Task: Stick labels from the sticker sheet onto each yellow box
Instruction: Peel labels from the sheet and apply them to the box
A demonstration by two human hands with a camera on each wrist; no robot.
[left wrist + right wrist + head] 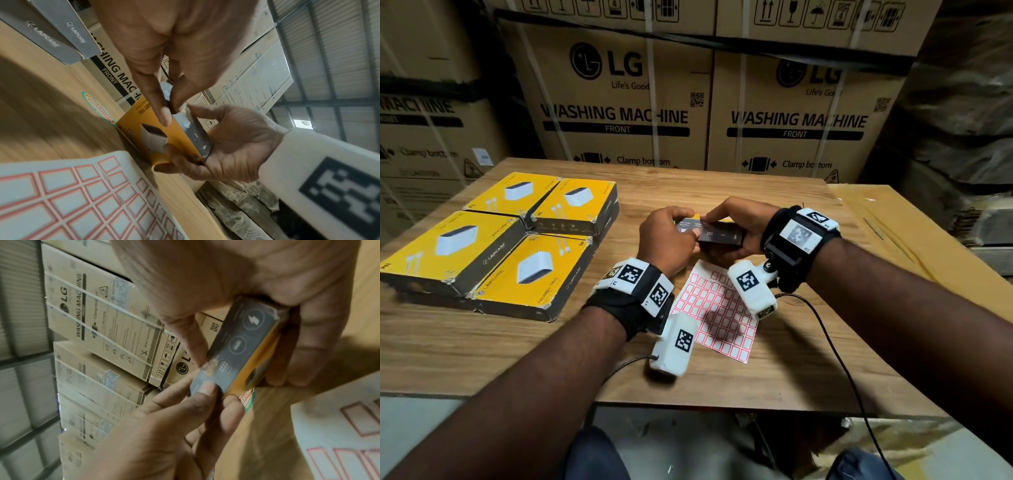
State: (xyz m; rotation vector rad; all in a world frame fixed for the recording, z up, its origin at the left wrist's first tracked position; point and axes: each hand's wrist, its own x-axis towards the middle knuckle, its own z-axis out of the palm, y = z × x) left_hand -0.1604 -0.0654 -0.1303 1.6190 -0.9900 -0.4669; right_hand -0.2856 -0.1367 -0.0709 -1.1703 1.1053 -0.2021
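A small yellow box stands on edge at the table's middle, its dark icon side up. My right hand grips its right end, fingers curled round it, with the index fingertip on the dark side. My left hand pinches the box's left end between thumb and index finger. In the right wrist view a small pale patch, perhaps a label, lies on the dark side of the box under the fingertips. The red-bordered sticker sheet lies flat just in front of the hands. The left wrist view shows the box and sheet.
Several yellow boxes lie packed together on the wooden table at the left. Large washing-machine cartons wall off the back. A flat cardboard sheet lies at the right. A black cable trails off the front edge.
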